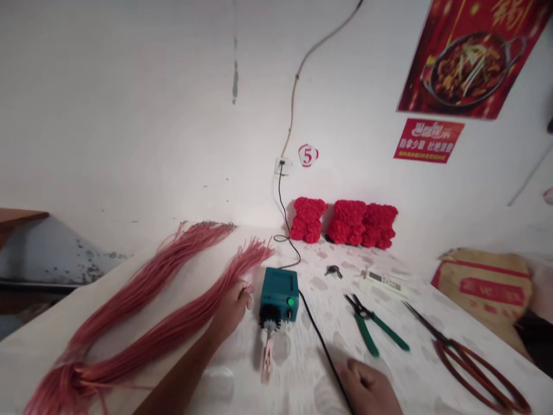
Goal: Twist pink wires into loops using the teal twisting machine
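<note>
My left hand (235, 301) is pinched closed at the edge of a long bundle of pink strands (185, 323). A small bit of pink shows at its fingertips, too small to make out. Just to its right stands a teal motor box (280, 285) with a lit green button and a black toothed chuck. A pink clip-like piece (267, 357) projects from the chuck toward me. My right hand (369, 387) is curled low on the table beside a black cord (322, 334); what its fingers hold, if anything, is hidden.
Green-handled pliers (369, 323), large scissors (470, 366), a pale remote-like device (386, 282) and a small dark object (333, 270) lie to the right. Red fluffy bear shapes (309, 220) stand against the wall. Another pink bundle (142, 288) lies left. A sack (484, 288) stands beyond the right edge.
</note>
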Tool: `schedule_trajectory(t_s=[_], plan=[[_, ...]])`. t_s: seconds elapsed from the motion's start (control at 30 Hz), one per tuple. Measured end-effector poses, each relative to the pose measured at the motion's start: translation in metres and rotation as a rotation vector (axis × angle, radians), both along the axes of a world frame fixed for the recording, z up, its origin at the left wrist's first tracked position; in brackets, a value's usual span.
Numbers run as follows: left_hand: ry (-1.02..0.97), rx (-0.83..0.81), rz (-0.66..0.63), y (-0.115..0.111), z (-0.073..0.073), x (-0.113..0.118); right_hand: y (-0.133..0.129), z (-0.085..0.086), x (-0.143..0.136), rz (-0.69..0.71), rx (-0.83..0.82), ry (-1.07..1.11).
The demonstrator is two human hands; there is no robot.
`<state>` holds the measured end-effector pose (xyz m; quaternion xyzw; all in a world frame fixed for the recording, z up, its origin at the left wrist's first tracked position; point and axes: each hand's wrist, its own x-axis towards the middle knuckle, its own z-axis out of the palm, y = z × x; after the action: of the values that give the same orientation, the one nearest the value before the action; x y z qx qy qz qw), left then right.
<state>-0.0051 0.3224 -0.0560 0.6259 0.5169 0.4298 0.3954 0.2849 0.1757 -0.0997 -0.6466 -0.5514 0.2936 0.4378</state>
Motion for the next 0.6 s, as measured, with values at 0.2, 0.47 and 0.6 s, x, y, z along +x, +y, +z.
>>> schedule_trajectory(t_s=[0.2,0.47,0.6], plan=[[0.028,0.048,-0.011,0.004,-0.015,0.004,-0.007,0.005,0.000,-0.015,-0.030,0.104],[0.007,0.084,-0.078,0.001,-0.011,0.011,0.007,0.027,-0.005,0.110,-0.012,-0.095],[-0.012,0.066,-0.089,0.000,-0.011,0.013,0.046,0.063,-0.021,0.160,0.190,-0.277]])
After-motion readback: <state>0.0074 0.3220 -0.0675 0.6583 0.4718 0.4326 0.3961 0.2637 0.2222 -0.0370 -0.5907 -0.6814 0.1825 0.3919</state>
